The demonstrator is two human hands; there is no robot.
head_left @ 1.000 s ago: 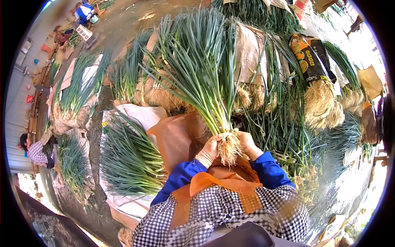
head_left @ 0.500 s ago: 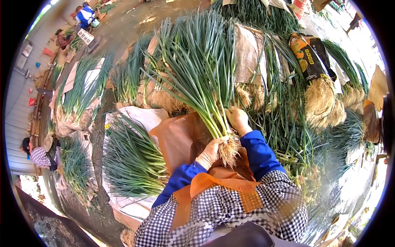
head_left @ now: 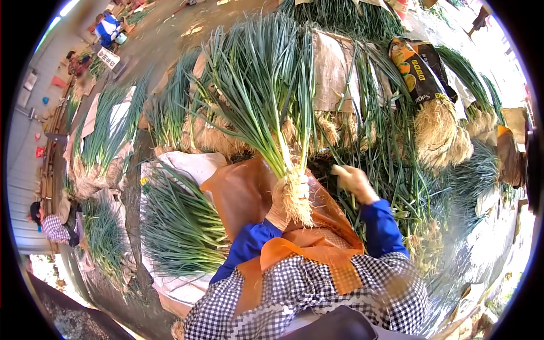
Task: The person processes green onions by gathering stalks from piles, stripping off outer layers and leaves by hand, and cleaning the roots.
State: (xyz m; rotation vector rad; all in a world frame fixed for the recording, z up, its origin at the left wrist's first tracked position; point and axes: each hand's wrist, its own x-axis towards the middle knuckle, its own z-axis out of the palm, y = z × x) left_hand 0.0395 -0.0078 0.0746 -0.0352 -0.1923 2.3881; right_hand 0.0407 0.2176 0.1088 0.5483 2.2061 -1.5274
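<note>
A tall bunch of green onions (head_left: 263,85) stands upright in front of me, its pale roots (head_left: 297,199) hanging at the bottom. My left hand (head_left: 281,198) is wrapped round the base of the bunch, partly hidden behind the roots. To the right, apart from the bunch, is my right hand (head_left: 354,182), over loose green leaves. Its fingers look curled together, and whether something small is between them cannot be made out. An orange-brown apron (head_left: 241,187) spreads below the bunch.
More green onions (head_left: 181,226) lie on a white sheet (head_left: 195,164) at the left. A black printed bag (head_left: 419,73) covers a rooted bundle at the right. Other bundles line the back. A person (head_left: 55,228) is at the far left, and another (head_left: 106,27) at the upper left.
My right hand has left the stems and moved right and away from the bunch. My left hand has shifted slightly left and up with the bunch, whose roots now face me more.
</note>
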